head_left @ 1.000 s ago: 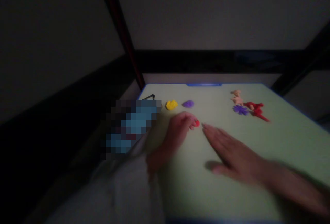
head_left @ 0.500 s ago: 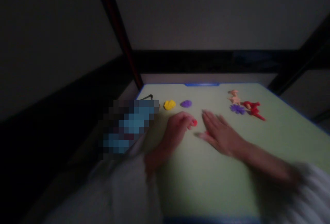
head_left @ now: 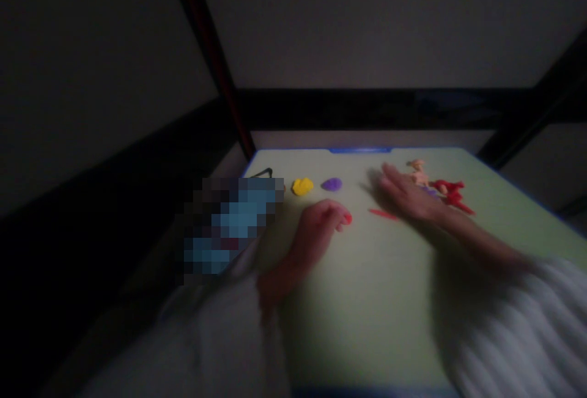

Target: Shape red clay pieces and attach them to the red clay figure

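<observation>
My left hand (head_left: 321,227) rests on the pale table (head_left: 358,312), its fingers closed around a small lump of red modelling clay (head_left: 348,219) that shows at the fingertips. To the right of it lies a thin roll of red clay (head_left: 383,214), pointed at its left end. Just beyond the roll is my right hand (head_left: 408,196), flat with fingers stretched out and nothing held. It partly hides a purple clay flower (head_left: 430,191). A yellow clay lump (head_left: 302,186) and a purple clay lump (head_left: 332,184) sit beyond my left hand.
Beige clay shapes (head_left: 418,173) and red clay figures (head_left: 452,193) lie at the back right. On the left is a blurred-out blue object (head_left: 243,214) by the table edge. A blue clip (head_left: 360,150) marks the far edge, with a wall behind.
My right hand has moved forward across the table, over and past the red roll, which now shows uncovered. My left hand keeps its hold on the red lump.
</observation>
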The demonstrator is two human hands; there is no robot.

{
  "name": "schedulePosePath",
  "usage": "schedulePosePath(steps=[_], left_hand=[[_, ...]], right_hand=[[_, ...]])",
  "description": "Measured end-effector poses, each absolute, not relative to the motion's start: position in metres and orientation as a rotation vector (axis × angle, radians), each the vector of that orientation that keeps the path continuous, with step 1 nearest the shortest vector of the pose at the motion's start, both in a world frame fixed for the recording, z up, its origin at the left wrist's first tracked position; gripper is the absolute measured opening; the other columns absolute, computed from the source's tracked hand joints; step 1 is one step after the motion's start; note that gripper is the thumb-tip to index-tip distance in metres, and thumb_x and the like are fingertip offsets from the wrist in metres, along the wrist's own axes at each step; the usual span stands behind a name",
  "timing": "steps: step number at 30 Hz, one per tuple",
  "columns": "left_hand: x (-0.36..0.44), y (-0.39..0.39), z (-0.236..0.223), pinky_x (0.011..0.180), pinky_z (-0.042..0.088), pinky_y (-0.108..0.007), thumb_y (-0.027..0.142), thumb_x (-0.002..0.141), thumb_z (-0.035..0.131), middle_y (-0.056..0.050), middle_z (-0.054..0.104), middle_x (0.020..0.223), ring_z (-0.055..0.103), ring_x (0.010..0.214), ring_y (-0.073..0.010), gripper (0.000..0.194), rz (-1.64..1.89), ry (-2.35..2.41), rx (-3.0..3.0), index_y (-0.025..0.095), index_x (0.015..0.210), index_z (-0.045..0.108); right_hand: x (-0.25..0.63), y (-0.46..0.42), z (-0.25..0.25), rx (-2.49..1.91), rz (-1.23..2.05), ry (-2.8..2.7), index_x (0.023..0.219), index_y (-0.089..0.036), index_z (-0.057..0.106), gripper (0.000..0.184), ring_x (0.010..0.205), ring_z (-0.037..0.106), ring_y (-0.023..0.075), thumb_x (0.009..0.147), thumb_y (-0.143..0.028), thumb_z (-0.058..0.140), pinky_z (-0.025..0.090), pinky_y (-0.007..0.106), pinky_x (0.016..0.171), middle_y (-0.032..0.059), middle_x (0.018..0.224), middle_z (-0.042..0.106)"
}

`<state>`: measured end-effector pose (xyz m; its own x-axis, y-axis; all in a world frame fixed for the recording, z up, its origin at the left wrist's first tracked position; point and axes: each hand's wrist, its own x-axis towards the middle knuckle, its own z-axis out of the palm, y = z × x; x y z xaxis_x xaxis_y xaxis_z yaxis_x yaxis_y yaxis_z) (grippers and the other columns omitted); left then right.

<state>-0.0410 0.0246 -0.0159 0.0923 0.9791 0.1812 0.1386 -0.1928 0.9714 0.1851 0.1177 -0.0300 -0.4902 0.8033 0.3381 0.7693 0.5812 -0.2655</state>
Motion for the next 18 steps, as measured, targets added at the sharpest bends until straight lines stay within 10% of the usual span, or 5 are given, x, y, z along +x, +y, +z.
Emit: schedulePosePath(steps=[8,18], left_hand=[[-0.041,0.026,-0.016,0.056,0.037,-0.021,0.021,0.077,0.046,0.001,0.054,0.061,0.047,0.057,-0.0091,0.015,1.225,1.14,1.48,0.015,0.069,0.058],[-0.039,0.026,-0.015,0.054,0.037,-0.021,0.021,0.076,0.046,0.001,0.056,0.06,0.048,0.057,-0.0092,0.014,1.211,1.169,1.496,0.015,0.068,0.057]], right_hand=[[0.148,0.121,-0.035,-1.443,-0.056,-2.5,0.135,-0.005,0.035,0.056,0.134,0.023,0.0327,0.092,-0.039,0.024,0.021,0.054,0.106,0.0187,0.144,0.029],[0.131,0.055,-0.042,-1.39,-0.255,-2.634,0.14,-0.007,0.024,0.061,0.135,0.021,0.0251,0.092,-0.044,0.018,0.022,0.046,0.107,0.0139,0.146,0.023]])
